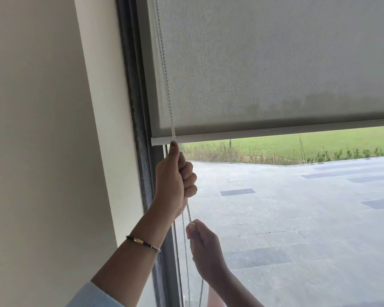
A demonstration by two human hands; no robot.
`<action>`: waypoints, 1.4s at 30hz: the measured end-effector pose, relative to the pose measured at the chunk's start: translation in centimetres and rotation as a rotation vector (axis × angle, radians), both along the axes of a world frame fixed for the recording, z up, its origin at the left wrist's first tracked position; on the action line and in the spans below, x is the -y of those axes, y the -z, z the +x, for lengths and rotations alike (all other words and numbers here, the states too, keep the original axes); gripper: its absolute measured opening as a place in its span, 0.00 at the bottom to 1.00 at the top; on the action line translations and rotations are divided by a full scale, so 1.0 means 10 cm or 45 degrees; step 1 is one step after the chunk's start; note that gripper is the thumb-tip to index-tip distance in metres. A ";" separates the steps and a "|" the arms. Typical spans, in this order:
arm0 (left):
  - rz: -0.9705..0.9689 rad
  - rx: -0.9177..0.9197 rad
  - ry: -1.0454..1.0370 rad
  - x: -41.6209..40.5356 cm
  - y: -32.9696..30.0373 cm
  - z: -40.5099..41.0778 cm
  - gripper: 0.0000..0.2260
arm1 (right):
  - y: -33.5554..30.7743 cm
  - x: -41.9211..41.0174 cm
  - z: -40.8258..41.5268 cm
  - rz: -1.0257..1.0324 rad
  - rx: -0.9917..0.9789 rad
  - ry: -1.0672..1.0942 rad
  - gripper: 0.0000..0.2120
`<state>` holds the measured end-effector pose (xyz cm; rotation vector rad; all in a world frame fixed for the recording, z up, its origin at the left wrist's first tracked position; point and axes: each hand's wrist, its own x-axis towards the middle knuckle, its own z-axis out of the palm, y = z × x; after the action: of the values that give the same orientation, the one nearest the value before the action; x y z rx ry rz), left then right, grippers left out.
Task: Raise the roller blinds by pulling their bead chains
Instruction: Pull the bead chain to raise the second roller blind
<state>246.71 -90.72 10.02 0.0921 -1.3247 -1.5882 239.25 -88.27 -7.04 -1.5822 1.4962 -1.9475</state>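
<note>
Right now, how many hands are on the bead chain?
2: the left hand fisted around the bead chain just under the blind's bottom bar, the right hand pinching it lower.

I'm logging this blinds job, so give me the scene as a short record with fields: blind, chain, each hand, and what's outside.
blind: grey fabric roller blind, partly raised, white bottom bar above clear glass
chain: white bead chain, two strands hanging at the blind's left edge
left hand: fist closed on the chain, just below the bar; bracelet on wrist
right hand: lower, pinching a strand
outside: grey paving, grass
</note>
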 end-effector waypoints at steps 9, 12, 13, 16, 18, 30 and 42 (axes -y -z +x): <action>-0.019 -0.056 -0.006 -0.05 0.01 0.03 0.23 | -0.20 0.03 -0.13 -0.098 0.339 -0.117 0.18; -0.011 -0.059 -0.012 -0.10 0.00 0.05 0.23 | -0.50 0.15 -0.31 0.049 0.432 -0.070 0.23; -0.006 -0.059 -0.022 -0.12 -0.01 0.05 0.23 | -0.58 0.21 -0.34 0.170 0.409 -0.154 0.25; 0.018 -0.053 -0.089 -0.14 -0.01 0.06 0.25 | -0.70 0.36 -0.31 0.491 0.293 -0.408 0.27; 0.013 -0.054 -0.113 -0.14 -0.01 0.08 0.25 | -0.71 0.43 -0.26 0.559 0.296 -0.511 0.30; -0.002 -0.040 -0.102 -0.14 0.06 0.19 0.24 | -0.54 0.51 -0.18 0.242 0.642 -0.561 0.06; -0.049 -0.012 -0.094 -0.05 0.03 0.08 0.23 | -0.63 0.42 -0.23 0.248 0.611 -0.351 0.23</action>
<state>247.51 -90.27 9.77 0.1085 -1.3294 -1.4986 237.00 -92.43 -0.73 -1.0718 1.1605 -1.7926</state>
